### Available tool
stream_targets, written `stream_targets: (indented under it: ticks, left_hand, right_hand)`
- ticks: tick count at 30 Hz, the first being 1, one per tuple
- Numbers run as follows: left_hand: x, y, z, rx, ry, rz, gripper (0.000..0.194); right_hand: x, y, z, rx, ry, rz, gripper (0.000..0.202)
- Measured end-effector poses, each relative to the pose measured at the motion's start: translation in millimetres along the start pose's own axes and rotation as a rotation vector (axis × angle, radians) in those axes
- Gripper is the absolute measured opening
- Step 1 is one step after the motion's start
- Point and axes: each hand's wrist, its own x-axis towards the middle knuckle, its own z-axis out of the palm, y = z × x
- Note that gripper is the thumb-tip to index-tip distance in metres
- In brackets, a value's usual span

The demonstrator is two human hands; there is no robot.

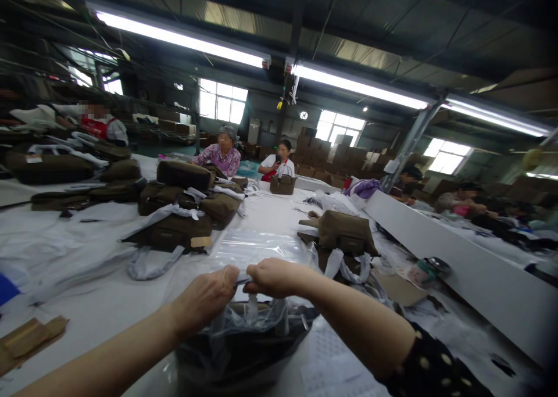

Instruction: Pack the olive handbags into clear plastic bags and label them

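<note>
Both of my hands meet above a clear plastic bag [279, 321] on the white table in front of me. A dark handbag [248, 350] stands inside the plastic, its lower part blurred. My left hand [218, 286] is closed, thumb and fingers pinched together. Just beside it, my right hand [272, 276] is closed in the same way. Between the fingertips shows a thin dark strip [243, 281], whose exact kind I cannot make out. Behind the hands, clear plastic sheeting [261, 245] lies flat on the table.
Olive handbags [170, 231] with wrapped handles are piled on the left, and more bags [346, 234] lie on the right. Brown paper [32, 342] is at the lower left. A jar [429, 272] stands near a white partition [457, 269]. Co-workers [224, 153] sit across the table.
</note>
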Motion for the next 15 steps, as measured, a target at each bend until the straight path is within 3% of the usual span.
stream_targets:
  ticks: [2, 6, 8, 10, 11, 13, 15]
  left_hand:
    - [0, -1, 0.9, -0.034, 0.016, -0.026, 0.023]
    - [-4, -7, -12.1, -0.155, 0.072, -0.051, 0.023]
    - [-9, -16, -27.9, -0.176, 0.037, -0.012, 0.052]
    - [-19, -35, -45.7, -0.144, -0.084, 0.009, 0.071]
    - [-25, -49, -53.8, -0.115, -0.157, 0.004, 0.066]
    - [-38, -81, -66.6, -0.049, -0.242, -0.031, 0.035]
    - [-51, -114, -74.5, -0.022, -0.231, -0.058, 0.005]
  right_hand:
    - [3, 2, -4, 0.011, -0.009, 0.01, 0.03]
    - [3, -11, 4, -0.14, 0.189, 0.174, 0.014]
    - [0, -13, 6, -0.135, 0.19, 0.203, 0.016]
    - [-8, -5, 3, -0.058, 0.16, 0.223, 0.032]
    - [-16, 3, -1, -0.006, 0.145, 0.223, 0.044]
    - [-38, 25, -12, 0.072, 0.096, 0.215, 0.061]
    - [-66, 50, -24, 0.048, 0.028, 0.252, 0.064]
